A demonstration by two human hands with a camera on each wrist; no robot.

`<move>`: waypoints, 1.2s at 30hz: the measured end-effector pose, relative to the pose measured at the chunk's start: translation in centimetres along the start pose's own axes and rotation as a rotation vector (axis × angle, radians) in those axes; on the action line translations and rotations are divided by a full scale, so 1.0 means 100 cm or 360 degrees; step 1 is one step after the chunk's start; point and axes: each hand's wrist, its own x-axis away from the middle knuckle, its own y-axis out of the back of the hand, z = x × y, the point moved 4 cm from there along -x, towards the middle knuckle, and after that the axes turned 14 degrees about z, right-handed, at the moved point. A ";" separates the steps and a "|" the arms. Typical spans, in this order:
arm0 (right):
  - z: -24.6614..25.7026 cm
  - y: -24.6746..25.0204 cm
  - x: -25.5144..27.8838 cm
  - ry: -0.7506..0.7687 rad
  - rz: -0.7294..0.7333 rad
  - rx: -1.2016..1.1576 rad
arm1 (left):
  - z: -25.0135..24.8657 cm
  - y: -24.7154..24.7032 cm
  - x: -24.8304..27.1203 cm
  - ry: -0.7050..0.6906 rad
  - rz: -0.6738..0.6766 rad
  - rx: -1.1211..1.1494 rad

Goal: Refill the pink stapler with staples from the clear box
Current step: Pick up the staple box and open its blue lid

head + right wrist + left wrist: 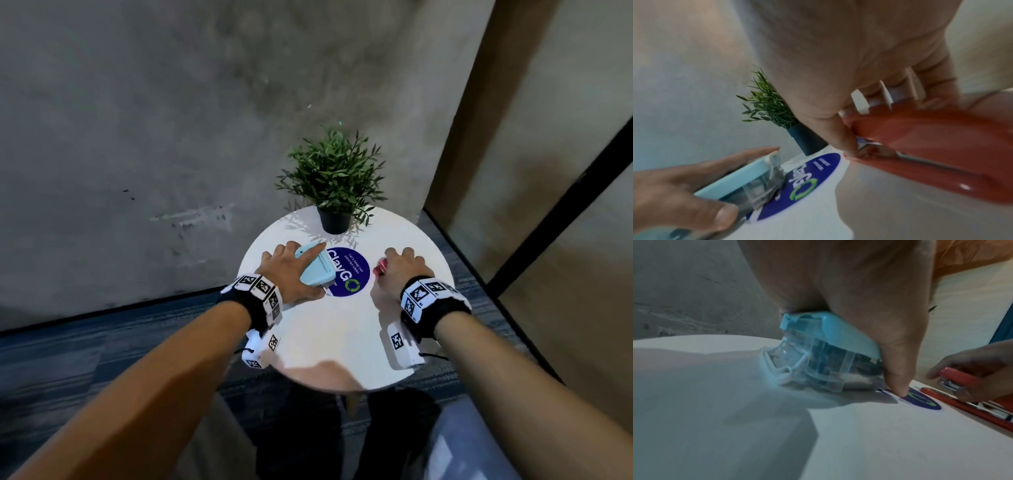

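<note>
On the round white table (342, 342) stands the clear box (317, 270) with a light blue lid. My left hand (289, 263) grips it from above, thumb on the near side and index finger along the lid. Through the clear walls of the box (824, 353) dark contents show, and my thumb tip (900, 386) touches the table. My right hand (402, 270) curls over the pink stapler (381, 266), hiding most of it. The stapler (960, 376) is hinged apart: its top arm is lifted in my right hand (982, 363) while its base lies flat on the table.
A potted green plant (334, 178) stands at the table's far edge. A round blue sticker (351, 274) lies flat between my hands. A concrete wall is behind the table and a glass partition to its right. Carpet surrounds the table.
</note>
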 end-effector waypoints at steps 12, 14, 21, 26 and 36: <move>0.018 -0.017 0.007 0.0096 0.0050 -0.0156 | 0.006 -0.013 0.010 -0.0160 -0.0024 0.0168; 0.018 -0.019 0.004 0.0121 0.0029 -0.0164 | 0.007 -0.017 0.009 -0.0144 -0.0068 0.0211; 0.038 -0.010 0.007 0.0279 -0.0284 0.0096 | 0.002 -0.018 0.003 -0.0129 -0.0155 0.0312; 0.060 -0.011 0.016 0.0541 -0.0462 0.0213 | -0.004 -0.015 0.001 -0.0182 -0.0143 0.0289; 0.064 -0.028 0.016 0.0516 -0.0102 -0.0355 | -0.002 -0.014 -0.001 -0.0314 0.0007 0.0270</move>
